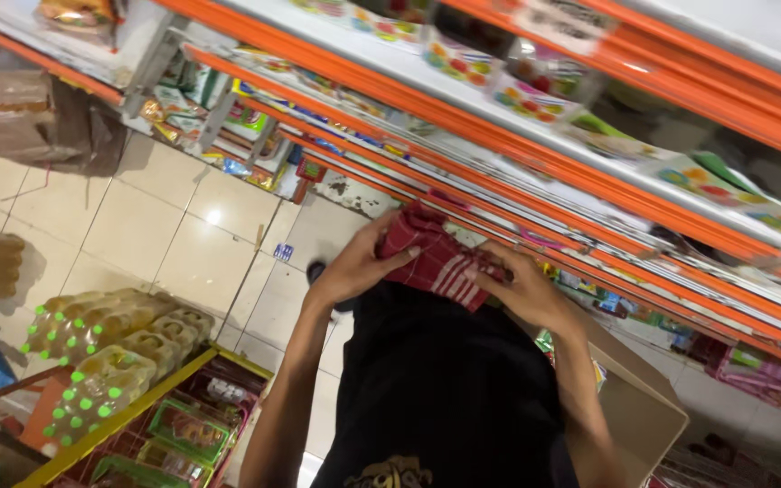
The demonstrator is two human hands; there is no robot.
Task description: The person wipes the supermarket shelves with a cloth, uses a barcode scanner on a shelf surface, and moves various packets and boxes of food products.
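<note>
Red checked cloth, bunched, gripped by left hand and right hand; loose folds may slip, dropping to floor.

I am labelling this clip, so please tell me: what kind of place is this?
Most likely a small grocery shop: orange-edged shelves full of packaged goods, and shrink-wrapped bottle packs on the tiled floor.

Cloth held between left hand and right hand, above the person's torso. Shelves run beyond and right of the grip. Box below right of right hand. Bottle packs well left and below, rack beside them. Floor left of grip.
</note>
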